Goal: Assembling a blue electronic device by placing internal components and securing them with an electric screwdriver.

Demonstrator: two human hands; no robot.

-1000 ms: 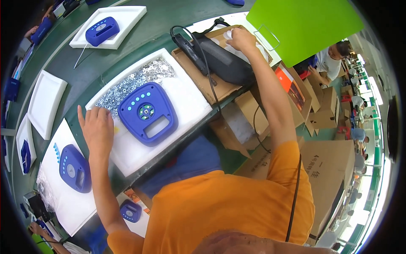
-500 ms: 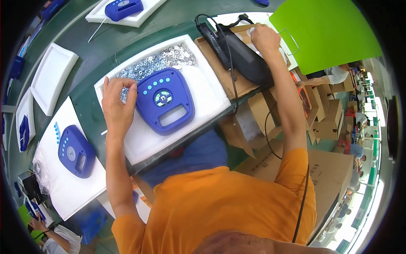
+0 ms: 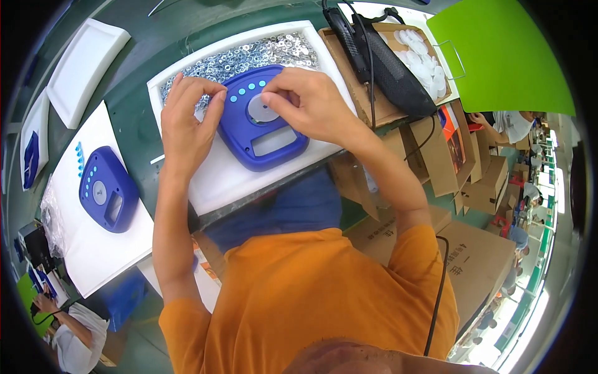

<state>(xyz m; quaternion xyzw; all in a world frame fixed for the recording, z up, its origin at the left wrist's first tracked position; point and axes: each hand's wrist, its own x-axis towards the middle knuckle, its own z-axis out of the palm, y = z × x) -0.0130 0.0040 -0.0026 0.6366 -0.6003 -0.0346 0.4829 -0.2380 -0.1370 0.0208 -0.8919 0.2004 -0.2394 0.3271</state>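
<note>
Dark printed characters stand in 2 groups on the large brown carton (image 3: 479, 274) at lower right: a slanting row of small characters and, beside it, a pair of larger characters. Similar dark characters, smaller in view, mark the brown cardboard panel (image 3: 374, 234) just left of it. The orange printed panel (image 3: 453, 146) higher up at right has print too small to read. A small dark mark sits mid-disc on the grey disc (image 3: 258, 113) of the central blue housing (image 3: 242, 136); another is on the far-left blue housing (image 3: 121, 181). Both are perhaps signs, but too small to tell.
</note>
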